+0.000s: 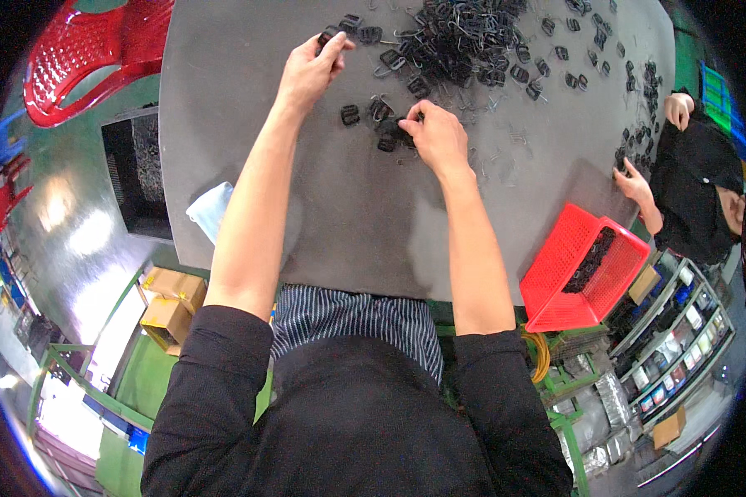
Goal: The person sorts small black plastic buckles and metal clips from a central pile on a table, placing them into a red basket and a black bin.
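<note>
Toward the far left of the grey table, my left hand (311, 70) is closed, with a small black buckle-like piece (329, 35) between thumb and fingers. Two similar black pieces (370, 35) lie just to its right. My right hand (439, 141) is lower and nearer the middle, its thumb and forefinger pinched on a dark bit that the fingers mostly cover. Several black buckle-like pieces (387, 139) sit right beside those fingertips. Beyond both hands rises a big heap of black pieces (464, 37), with thin metal wire hooks among them.
Loose black pieces (572, 80) are scattered right of the heap. A red basket (547, 282) holding black pieces tilts at the table's right edge. A co-worker's hand (634, 186) reaches over the right side. A pale blue cloth (211, 207), black crate (141, 224) and red chair (62, 74) are left.
</note>
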Tool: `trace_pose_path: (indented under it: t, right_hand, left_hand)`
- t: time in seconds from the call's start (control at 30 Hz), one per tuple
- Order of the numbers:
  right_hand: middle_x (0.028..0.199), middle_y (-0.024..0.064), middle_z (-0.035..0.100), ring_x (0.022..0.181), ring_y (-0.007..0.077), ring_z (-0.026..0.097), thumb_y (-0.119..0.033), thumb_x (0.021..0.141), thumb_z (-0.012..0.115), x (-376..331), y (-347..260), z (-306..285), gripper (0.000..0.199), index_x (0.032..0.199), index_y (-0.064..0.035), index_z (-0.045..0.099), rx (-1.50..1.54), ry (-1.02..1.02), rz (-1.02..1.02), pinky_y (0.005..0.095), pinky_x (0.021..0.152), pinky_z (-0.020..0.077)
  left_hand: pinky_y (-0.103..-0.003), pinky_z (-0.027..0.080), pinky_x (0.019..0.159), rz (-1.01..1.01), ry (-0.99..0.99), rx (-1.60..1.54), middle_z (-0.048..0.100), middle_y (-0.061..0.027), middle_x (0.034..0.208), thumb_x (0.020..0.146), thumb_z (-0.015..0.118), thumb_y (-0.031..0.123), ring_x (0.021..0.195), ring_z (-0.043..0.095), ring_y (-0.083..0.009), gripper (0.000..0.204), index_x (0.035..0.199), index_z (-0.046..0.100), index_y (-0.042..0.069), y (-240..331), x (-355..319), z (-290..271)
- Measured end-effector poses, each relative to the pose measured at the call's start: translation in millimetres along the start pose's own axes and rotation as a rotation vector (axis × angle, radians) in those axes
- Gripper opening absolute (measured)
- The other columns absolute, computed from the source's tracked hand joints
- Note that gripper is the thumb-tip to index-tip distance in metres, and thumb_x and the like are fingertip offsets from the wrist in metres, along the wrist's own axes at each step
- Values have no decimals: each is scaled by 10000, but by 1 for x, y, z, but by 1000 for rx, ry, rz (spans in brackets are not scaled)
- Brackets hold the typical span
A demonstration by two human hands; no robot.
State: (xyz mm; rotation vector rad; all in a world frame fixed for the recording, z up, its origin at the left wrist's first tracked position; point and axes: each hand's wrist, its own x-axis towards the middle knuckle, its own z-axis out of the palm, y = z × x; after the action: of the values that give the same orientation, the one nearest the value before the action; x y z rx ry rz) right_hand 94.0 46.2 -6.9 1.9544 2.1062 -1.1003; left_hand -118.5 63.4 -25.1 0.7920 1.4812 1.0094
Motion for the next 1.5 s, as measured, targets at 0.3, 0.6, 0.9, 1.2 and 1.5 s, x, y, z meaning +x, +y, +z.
trace_pose_path:
  t: [0.3,0.6,0.9,1.2,1.5]
  right_hand:
    - [818,149,643,796,305,618,-270,748,683,-76,45,-25,251,844,-46,621,606,141,89,378,719,469]
    - [708,-4,561,657,81,488,-149,795,654,-237,195,-132,152,805,-22,571,1123,521,390,244,607,402]
    - [1009,158,559,1011,298,502,-178,682,703,-291,314,-155,427,1050,-31,546,196,852,421,380,910,384]
    - [1021,131,548,1006,295,512,-42,772,586,-179,176,-134,285,1056,-46,554,258,771,-65,374,889,411]
    - [916,52,614,894,224,604,-272,749,677,-41,19,4,197,842,-118,598,-113,330,37,413,758,445]
  left_hand:
    - [-176,267,369,-200,-130,-127,479,45,637,898,494,363,485,402,-27,283,859,582,97,48,-45,77]
    - [-183,272,381,-326,-506,-241,499,12,689,908,456,301,517,420,-50,269,872,560,56,78,-144,335]
    - [-424,354,971,566,-618,390,518,-244,1166,843,536,292,1128,471,-366,476,1185,489,-36,50,-195,485]
    - [-370,386,930,435,95,519,571,-122,1070,811,573,99,1056,514,-281,237,1046,570,62,24,-139,233]
    - [-387,428,783,348,376,1074,579,-80,922,730,702,311,890,529,-282,302,931,618,101,-26,-73,77]
